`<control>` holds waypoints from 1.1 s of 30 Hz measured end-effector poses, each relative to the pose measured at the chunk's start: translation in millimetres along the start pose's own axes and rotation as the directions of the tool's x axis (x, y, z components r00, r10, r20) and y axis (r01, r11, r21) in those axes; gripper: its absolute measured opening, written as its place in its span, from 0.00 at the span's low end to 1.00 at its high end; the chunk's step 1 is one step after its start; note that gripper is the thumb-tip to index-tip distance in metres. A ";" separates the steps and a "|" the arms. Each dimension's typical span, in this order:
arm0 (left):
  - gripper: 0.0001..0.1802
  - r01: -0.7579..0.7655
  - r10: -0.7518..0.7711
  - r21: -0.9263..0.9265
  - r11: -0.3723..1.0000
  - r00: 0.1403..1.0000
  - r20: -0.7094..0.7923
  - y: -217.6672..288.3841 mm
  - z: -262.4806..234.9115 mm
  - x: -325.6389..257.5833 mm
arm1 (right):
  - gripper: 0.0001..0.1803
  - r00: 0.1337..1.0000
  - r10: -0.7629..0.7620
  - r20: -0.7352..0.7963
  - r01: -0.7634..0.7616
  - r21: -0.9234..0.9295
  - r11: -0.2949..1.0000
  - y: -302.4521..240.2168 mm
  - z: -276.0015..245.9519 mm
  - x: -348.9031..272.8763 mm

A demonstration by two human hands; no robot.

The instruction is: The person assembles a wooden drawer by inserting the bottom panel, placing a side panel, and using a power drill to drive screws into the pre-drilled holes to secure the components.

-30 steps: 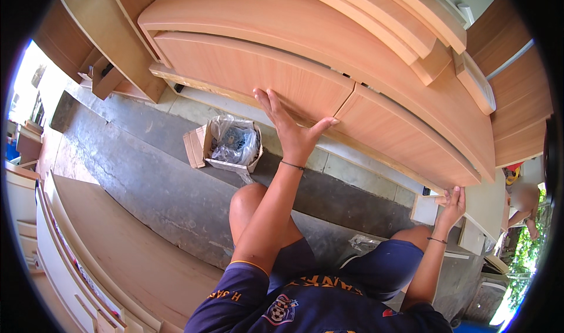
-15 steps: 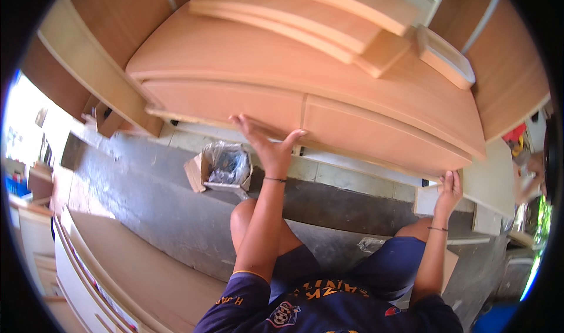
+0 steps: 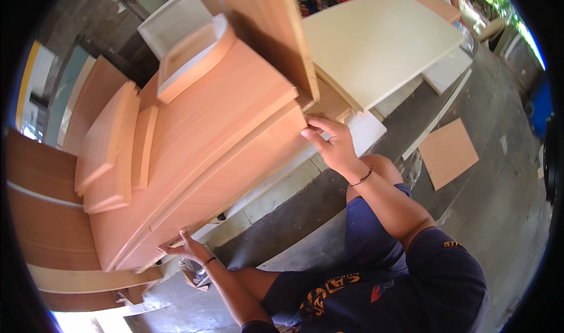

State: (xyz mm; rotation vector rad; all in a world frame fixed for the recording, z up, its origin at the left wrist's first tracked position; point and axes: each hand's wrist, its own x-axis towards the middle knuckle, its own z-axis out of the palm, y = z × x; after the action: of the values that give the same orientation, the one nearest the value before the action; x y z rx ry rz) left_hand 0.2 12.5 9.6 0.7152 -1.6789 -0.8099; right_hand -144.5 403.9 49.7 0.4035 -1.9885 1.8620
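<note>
A wood-veneer cabinet with a long bowed top [image 3: 194, 133] stands in front of me, a drawer front [image 3: 235, 162] running beneath the top. My right hand [image 3: 335, 142] has its thumb and fingers closed on the right end of this drawer front. Toward the other end, by the seam between two fronts, my left hand [image 3: 192, 248] lies against the lower edge. Its thumb points up and its fingers are stretched out along the edge, apart from the thumb.
Shallow curved-front drawer [image 3: 197, 57] and stacked curved boards [image 3: 111, 157] lie on the top. An upright panel [image 3: 258, 33] rises at its right end. Beyond is a pale board [image 3: 376, 45]. A thin wooden square [image 3: 448, 154] lies on the floor. An open box [image 3: 194, 274] sits near my left forearm.
My view has swung toward the cabinet's right end. My right hand stays at the end of the drawer front; my left remains along its lower edge near the seam.
</note>
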 end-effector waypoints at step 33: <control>0.25 -0.038 -0.002 0.198 0.980 0.981 0.196 -38.5 2.9 6.4 | 0.15 0.990 -0.062 -0.127 0.069 0.054 0.996 -19.0 -71.1 -30.3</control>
State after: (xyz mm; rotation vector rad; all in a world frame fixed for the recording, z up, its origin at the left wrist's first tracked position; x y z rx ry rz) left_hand -2.0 -14.7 -18.5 0.7771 -1.9622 -0.7226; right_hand -103.2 471.7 55.6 0.3554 -1.8208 1.8610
